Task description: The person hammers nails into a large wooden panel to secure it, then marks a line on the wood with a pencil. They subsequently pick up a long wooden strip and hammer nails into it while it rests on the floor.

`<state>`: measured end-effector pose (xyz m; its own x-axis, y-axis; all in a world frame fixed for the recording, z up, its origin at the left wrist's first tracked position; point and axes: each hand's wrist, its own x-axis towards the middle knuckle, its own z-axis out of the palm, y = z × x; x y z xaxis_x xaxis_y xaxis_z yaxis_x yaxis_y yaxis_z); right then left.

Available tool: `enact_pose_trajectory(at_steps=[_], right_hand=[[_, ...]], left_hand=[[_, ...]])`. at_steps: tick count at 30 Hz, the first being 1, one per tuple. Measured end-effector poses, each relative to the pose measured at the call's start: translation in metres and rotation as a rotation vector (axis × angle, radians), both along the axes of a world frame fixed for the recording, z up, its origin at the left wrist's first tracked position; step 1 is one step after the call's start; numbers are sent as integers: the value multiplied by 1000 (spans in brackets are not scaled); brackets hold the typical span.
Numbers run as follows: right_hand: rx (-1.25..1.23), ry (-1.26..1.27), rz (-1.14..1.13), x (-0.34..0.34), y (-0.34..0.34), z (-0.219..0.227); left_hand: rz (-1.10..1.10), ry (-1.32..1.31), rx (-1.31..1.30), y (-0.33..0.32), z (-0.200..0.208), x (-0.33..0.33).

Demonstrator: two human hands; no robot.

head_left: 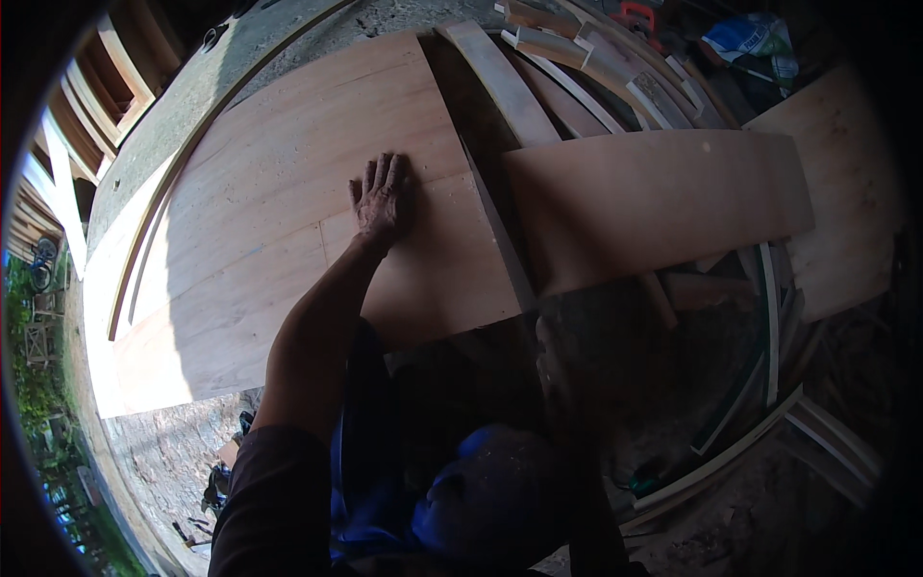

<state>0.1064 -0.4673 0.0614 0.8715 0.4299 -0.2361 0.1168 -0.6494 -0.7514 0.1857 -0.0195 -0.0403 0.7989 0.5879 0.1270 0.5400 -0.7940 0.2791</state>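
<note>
My left hand [382, 197] lies palm down on a large plywood sheet [274, 207], fingers stretched and a little apart, with nothing in it. The sheet spreads across the left and middle, bright with sun at its left end. Deep shadow covers my right arm [594, 524] at the lower middle. It reaches up toward the sheet's near right corner, but the fingers cannot be made out. Right of the sheet, beyond a dark gap, sits a narrower plywood piece [663, 207] with a curved far edge.
A long thin wooden strip [187, 154] runs along the sheet's far left side. Several wood offcuts [615, 72] are piled at the far right, near a blue and white bag [755, 43]. Another board [846, 202] leans at the right. Wood strips [769, 327] lie near it.
</note>
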Motion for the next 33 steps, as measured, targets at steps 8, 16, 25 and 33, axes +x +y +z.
enact_pose_trajectory(at_steps=[8, 16, 25, 33], right_hand=[[-102, -73, 145, 18, 33, 20], [-406, -18, 145, -40, -71, 37], [-197, -71, 158, 19, 31, 31], [-266, -18, 193, 0, 7, 36]], left_hand=[[15, -15, 68, -3, -3, -1], [56, -6, 54, 3, 1, -8], [8, -10, -16, 1, -2, -5], [29, 5, 122, 2, -8, -9]])
